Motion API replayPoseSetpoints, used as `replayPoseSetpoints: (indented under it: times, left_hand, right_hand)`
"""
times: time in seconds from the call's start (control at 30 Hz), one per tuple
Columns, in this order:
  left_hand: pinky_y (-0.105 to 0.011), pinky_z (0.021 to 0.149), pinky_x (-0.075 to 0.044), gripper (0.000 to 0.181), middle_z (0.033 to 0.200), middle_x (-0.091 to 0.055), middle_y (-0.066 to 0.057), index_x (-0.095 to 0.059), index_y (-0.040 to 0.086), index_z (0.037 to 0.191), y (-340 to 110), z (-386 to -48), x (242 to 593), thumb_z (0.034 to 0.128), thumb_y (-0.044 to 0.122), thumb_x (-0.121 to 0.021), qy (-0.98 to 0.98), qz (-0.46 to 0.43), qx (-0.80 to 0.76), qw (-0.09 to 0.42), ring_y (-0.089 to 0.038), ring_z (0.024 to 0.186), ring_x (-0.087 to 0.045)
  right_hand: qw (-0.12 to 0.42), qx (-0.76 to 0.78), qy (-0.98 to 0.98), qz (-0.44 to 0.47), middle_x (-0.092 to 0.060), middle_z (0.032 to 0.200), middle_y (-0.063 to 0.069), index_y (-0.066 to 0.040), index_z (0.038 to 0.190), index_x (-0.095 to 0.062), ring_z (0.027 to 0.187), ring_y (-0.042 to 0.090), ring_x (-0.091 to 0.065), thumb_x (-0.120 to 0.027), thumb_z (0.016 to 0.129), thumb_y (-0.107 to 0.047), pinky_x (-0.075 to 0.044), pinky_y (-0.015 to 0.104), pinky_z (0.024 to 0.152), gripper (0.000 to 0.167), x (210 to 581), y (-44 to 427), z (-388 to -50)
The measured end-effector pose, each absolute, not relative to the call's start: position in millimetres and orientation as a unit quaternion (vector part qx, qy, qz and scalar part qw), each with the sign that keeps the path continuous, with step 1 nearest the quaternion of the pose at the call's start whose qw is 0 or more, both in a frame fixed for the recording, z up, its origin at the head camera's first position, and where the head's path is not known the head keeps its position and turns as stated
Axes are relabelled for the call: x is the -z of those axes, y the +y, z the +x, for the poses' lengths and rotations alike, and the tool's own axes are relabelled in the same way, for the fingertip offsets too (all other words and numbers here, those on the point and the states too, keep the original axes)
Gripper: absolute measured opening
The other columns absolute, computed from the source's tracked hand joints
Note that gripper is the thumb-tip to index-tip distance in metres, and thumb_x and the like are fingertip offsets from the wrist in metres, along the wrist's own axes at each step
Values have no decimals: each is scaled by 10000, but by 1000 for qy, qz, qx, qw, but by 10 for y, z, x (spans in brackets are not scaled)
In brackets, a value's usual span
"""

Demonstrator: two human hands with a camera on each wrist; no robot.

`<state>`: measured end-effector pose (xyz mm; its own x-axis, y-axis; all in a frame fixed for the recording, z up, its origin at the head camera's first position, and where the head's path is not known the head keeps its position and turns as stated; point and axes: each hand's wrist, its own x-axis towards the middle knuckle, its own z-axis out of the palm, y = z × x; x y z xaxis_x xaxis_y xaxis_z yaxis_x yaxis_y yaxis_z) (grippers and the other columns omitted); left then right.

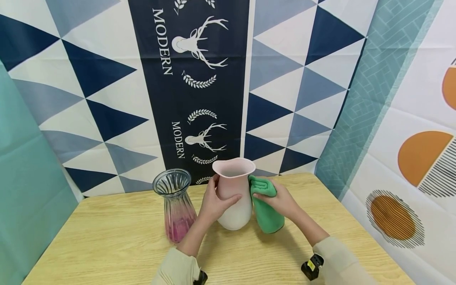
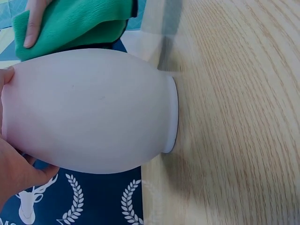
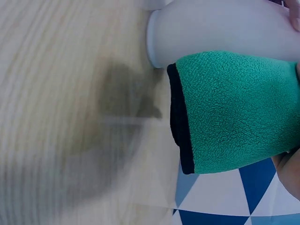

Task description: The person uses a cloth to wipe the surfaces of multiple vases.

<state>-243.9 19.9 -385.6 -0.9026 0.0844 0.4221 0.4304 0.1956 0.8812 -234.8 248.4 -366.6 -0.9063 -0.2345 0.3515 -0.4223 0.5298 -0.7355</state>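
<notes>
A pink-to-white vase with a wavy rim stands at the back middle of the table. My left hand grips its upper body from the left, thumb across the front. In the left wrist view the vase shows a smooth pale body and a narrow foot. My right hand holds a folded green cloth against the vase's right side, near the neck. The cloth looks fluffy with a dark edge in the right wrist view and hangs down beside the vase.
A ribbed glass vase, bluish at the top and pink at the bottom, stands to the left of my left forearm. The wooden table meets a patterned cloth wall behind, with hanging fabric at both sides.
</notes>
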Motion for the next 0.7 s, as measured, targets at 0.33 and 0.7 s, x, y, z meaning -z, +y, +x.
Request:
replayPoseSetpoints:
  times: [0.33, 0.7]
  left_hand:
    - [-447, 993, -421, 830, 1311, -496, -92, -358, 109, 1375, 190, -2406, 3812, 704, 251, -824, -766, -173, 604, 135, -240, 1174, -502]
    - [-474, 998, -412, 870, 1359, -439, -134, -297, 61, 1419, 183, -2425, 3829, 725, 246, -789, -773, -185, 593, 130, -280, 1192, -483]
  right_hand:
    - [125, -462, -857, 192, -566, 1296, 83, -165, 1328, -487, 1185, 289, -542, -728, 811, -294, -479, 471, 941, 585, 3557, 2435, -2364]
    - [131, -452, -860, 198, -578, 1283, 86, -170, 1334, -482, 1152, 286, -564, -731, 806, -308, -494, 463, 914, 600, 3528, 2392, -2396]
